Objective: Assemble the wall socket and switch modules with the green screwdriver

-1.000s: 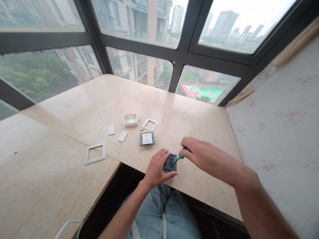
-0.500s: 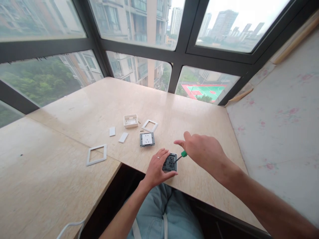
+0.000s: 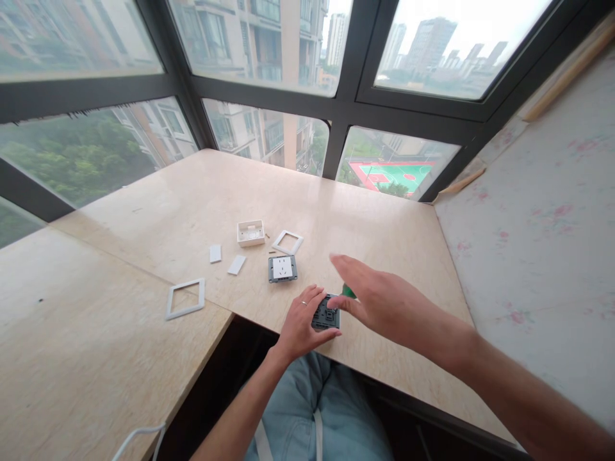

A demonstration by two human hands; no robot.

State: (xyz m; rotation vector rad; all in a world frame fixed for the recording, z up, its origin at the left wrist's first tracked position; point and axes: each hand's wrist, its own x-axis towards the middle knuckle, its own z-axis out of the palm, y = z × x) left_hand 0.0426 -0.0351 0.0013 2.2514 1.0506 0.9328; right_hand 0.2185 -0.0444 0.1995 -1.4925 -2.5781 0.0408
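Note:
My left hand [image 3: 298, 322], with a ring on one finger, grips a dark grey switch or socket module [image 3: 327, 312] at the counter's near edge. Its back, with moulded terminals, faces up. My right hand [image 3: 379, 291] is just above and to the right of it, fingers stretched and thumb pointing down-left. Between that thumb and fingers shows the green handle of a screwdriver [image 3: 348, 292]; the hand hides its shaft and tip. Just beyond lies a socket module [image 3: 282, 267] with a white face and grey frame.
Behind lie a white mounting box [image 3: 250, 234], a small white frame [image 3: 288, 241] and tiny screws. Two white cover plates [image 3: 236, 265] and a larger white frame [image 3: 185, 299] are leftward. A white cable [image 3: 139, 430] hangs near the counter edge. Windows and a papered wall border the counter.
My right hand has turned and its fingers have straightened from a curled grip, with the thumb swung lower over the module. My left hand and the loose parts stay put.

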